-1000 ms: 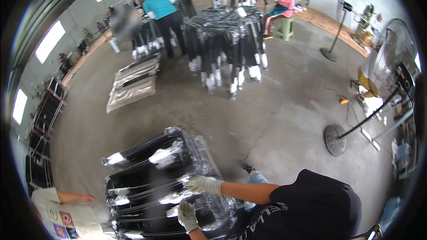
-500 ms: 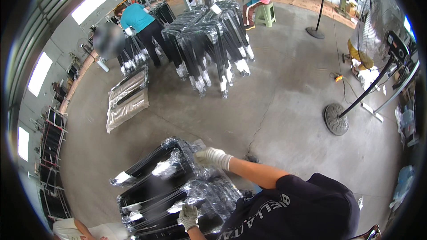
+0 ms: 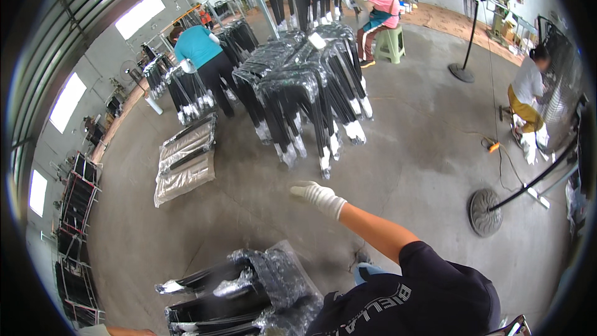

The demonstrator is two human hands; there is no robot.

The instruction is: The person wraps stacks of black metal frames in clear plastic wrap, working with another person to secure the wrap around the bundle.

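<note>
My right hand [image 3: 318,198], in a white knit glove, reaches out over the concrete floor. Its fingers are stretched out and nothing shows in them. Below it, apart from the hand, lies a pile of black metal frames [image 3: 283,283] wrapped in clear plastic film, with white wrapping on several ends. The pile's lower part is cut off by the picture's edge. My left hand is out of the picture.
A large stack of wrapped black frames [image 3: 289,81] stands ahead. Flat plastic-wrapped packs [image 3: 186,171] lie left of it. A fan base [image 3: 486,213] and an orange socket on a cable [image 3: 494,147] are to the right. Several people work around; a forearm [image 3: 127,331] shows at lower left.
My right hand has come off the wrapped frames and moved up over the floor. My left hand has left the picture. The view has tilted up, and a seated person appears at right.
</note>
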